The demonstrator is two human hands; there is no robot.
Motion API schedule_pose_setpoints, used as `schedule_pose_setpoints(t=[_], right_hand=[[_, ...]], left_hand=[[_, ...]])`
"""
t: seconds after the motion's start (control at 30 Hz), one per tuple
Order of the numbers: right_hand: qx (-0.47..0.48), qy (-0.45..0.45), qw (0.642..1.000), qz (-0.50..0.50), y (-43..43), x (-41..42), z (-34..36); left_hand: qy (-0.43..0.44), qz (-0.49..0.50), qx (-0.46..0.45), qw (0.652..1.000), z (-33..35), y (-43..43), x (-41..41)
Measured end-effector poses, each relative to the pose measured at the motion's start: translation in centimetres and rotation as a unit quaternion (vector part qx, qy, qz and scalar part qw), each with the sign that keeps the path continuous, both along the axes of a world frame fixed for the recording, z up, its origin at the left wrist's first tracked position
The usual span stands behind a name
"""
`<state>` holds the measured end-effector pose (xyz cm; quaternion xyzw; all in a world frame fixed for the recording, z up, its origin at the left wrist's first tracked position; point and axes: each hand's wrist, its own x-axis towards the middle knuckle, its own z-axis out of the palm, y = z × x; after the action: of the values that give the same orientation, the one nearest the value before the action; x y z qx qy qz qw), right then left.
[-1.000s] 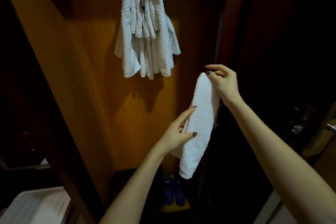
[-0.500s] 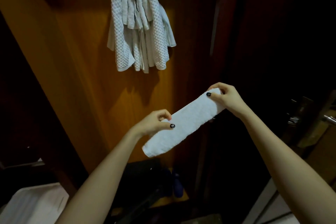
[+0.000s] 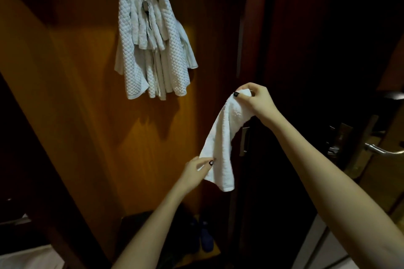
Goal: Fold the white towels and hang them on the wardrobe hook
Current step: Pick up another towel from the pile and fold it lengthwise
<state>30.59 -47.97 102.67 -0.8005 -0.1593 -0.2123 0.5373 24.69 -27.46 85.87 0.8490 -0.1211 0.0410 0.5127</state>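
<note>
A small white terry-cloth towel was found suspended between the two hands, hanging on a slant with its upper end at the right and its lower end at the left.

Right hand: raised, fingers closed in a pinch on the top end of the towel, thumb on the near face of the cloth. The towel fell away below and to the left of this hand.

Left hand: lower, thumb and fingers nipping the towel's left edge close to its bottom. A loose corner of cloth drooped just beyond and below this hand, to its right.

Above and to the left of both hands, well apart from them, a bundle of white waffle-weave and plain towels hung draped over a small metal hook on the orange-brown wooden wardrobe panel. The hook itself was mostly covered by cloth.

To the right of the right forearm, a silver metal door lever was seen on a dark door. Below the left forearm, a pair of blue shoes lay on the wardrobe floor, dimly lit.
</note>
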Motion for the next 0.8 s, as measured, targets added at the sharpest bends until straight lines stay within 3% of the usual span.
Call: schedule_pose_setpoints(t=[0.13,0.27,0.43,0.67,0.8], right_hand=[[-0.041,-0.038,0.998,-0.006,0.0,-0.3,1.9],[-0.036,-0.038,0.999,-0.007,-1.0,-0.6,2.3],[-0.017,-0.041,0.999,-0.008,-2.2,-0.3,1.7],[0.006,-0.038,0.998,-0.042,-3.6,0.4,0.8],[0.015,-0.034,0.998,-0.054,-3.9,0.6,0.1]], left_hand=[[-0.079,0.027,-0.127,0.988,1.1,-0.8,-0.4],[-0.046,0.058,-0.210,0.975,1.6,-0.4,-0.2],[-0.118,0.059,-0.116,0.985,2.0,0.0,0.1],[-0.002,-0.069,-0.052,0.996,4.2,1.1,-0.2],[0.004,-0.078,-0.012,0.997,4.9,1.3,-0.7]])
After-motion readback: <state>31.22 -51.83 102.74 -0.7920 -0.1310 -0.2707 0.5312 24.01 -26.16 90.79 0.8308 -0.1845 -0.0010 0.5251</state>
